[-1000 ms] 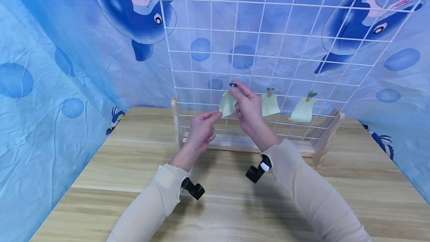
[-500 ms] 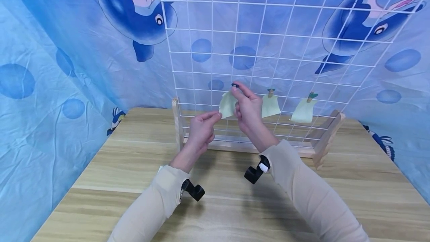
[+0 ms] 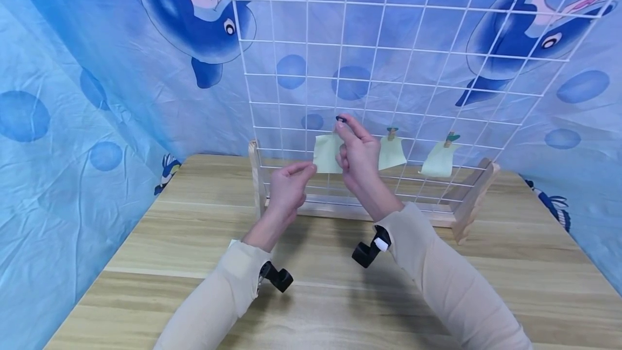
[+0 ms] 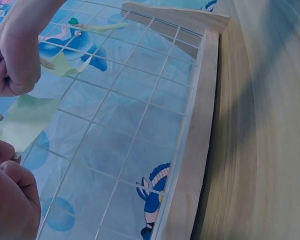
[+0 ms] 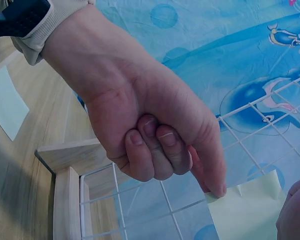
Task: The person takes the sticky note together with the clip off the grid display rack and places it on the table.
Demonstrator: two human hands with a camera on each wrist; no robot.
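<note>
In the head view my left hand [image 3: 288, 188] pinches the lower left corner of a pale green paper note [image 3: 326, 154] held against the white wire grid [image 3: 342, 78]. Above it, my right hand [image 3: 360, 153] pinches a small wooden clothespin [image 3: 341, 119] with a dark top. The right hand covers the note's right part, and whether the clothespin bites the paper I cannot tell. In the left wrist view, the note [image 4: 27, 120] spans between both hands. The right wrist view shows my left thumb and forefinger at the corner of the note [image 5: 247, 207], other fingers curled.
To the right, two similar notes [image 3: 391, 153] [image 3: 439, 160] hang from the grid by green-topped clothespins [image 3: 451, 139]. Wooden feet [image 3: 471, 199] hold the grid upright on the wooden table [image 3: 320, 307]. Another pale green note [image 5: 7, 102] lies on the table by my left sleeve.
The note's left side has swung left and now lies flatter and squarer. My left hand has moved slightly left with its corner; the clothespin has risen slightly in my right hand.
</note>
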